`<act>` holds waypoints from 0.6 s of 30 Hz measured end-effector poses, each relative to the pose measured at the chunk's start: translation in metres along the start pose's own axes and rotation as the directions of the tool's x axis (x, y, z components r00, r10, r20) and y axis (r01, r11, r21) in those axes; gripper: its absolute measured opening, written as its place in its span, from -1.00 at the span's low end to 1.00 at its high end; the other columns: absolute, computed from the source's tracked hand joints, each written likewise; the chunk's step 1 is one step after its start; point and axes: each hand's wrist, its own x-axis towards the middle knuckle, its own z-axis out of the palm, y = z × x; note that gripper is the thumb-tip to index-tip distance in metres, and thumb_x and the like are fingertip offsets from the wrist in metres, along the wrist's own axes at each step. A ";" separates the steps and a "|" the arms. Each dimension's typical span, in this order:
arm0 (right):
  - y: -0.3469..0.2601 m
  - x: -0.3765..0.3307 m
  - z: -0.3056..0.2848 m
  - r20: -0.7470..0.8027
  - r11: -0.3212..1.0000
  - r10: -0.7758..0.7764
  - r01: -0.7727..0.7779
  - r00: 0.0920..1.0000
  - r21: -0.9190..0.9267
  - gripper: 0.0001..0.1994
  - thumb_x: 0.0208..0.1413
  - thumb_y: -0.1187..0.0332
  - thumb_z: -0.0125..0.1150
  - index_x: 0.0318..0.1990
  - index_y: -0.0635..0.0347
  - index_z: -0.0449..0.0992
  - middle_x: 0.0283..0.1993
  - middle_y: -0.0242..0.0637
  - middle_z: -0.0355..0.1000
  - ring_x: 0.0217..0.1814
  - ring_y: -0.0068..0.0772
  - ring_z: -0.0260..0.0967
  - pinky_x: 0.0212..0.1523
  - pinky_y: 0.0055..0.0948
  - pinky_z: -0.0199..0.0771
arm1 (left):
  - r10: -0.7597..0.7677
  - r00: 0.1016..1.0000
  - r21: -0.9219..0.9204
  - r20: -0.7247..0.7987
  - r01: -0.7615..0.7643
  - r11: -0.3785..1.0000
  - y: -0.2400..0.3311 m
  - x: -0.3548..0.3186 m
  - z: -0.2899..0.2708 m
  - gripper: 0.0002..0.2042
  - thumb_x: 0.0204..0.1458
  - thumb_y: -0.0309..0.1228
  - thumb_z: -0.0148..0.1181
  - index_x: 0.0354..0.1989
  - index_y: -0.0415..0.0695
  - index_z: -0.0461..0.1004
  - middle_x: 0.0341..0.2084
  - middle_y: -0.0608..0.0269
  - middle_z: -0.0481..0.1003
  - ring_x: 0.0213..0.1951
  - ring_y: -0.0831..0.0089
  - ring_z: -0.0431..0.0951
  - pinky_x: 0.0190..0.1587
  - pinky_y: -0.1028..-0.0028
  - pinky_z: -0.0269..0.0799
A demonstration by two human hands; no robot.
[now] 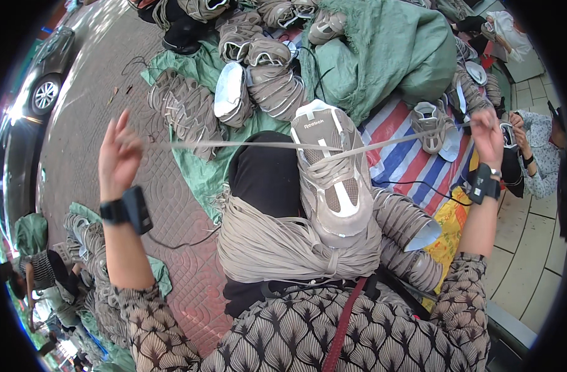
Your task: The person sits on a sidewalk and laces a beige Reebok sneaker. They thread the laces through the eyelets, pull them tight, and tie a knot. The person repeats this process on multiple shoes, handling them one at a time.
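Observation:
A grey-beige sneaker upper (342, 217) with white trim rests on my lap, its toe end toward me. A flat beige shoelace (392, 142) is threaded through it, and both its ends are drawn out sideways. Far out to the left, my left hand (119, 155) pinches one end, its fingers slightly blurred. The other end is in the closed fingers of my right hand (487, 133), raised at the right. A thick bundle of beige laces (271, 245) lies across my lap, tied together beneath the upper. Each wrist wears a black device.
Stacked sneaker uppers (274, 80) lie ahead on green sheeting, beside a large green sack (389, 56). More uppers (407, 232) sit by my right thigh on a striped sheet (392, 164). A person (537, 146) works at right; a car (35, 105) stands at left.

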 end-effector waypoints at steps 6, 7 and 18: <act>-0.117 -0.122 -0.141 -0.560 0.942 -0.328 0.221 0.761 -0.251 -0.75 0.36 0.45 -0.10 -0.45 0.14 0.20 -0.57 -0.45 0.00 -0.54 -0.54 -0.01 -0.32 -0.54 0.21 | 0.049 0.804 0.073 -0.592 -0.007 0.997 0.062 -0.066 -0.209 -0.52 0.39 -0.07 -0.39 0.06 -0.19 0.37 -0.72 0.49 -0.02 -0.69 0.60 -0.09 -0.62 0.53 -0.08; -0.136 -0.143 -0.157 -0.612 0.878 -0.472 0.276 0.635 -0.390 -0.80 0.32 0.49 -0.05 -0.41 0.17 0.24 -0.57 -0.46 -0.01 -0.57 -0.53 0.00 -0.39 -0.53 0.22 | 0.021 0.741 0.044 -0.671 0.012 0.999 0.056 -0.072 -0.242 -0.54 0.38 -0.07 -0.36 0.01 -0.17 0.38 -0.72 0.49 -0.03 -0.70 0.60 -0.10 -0.64 0.53 -0.10; 0.086 -0.038 0.008 -0.434 0.267 -0.194 -0.378 0.880 -0.886 -0.75 0.28 0.25 0.09 -0.05 0.18 0.58 -0.48 -0.69 0.17 -0.61 -0.86 -0.11 -0.62 -0.73 -0.12 | -0.084 0.985 0.716 -0.151 0.168 0.677 -0.088 -0.052 -0.017 -0.71 0.27 -0.42 -0.02 0.10 -0.24 0.44 -0.48 0.46 0.41 -0.51 0.74 0.28 -0.48 0.69 0.22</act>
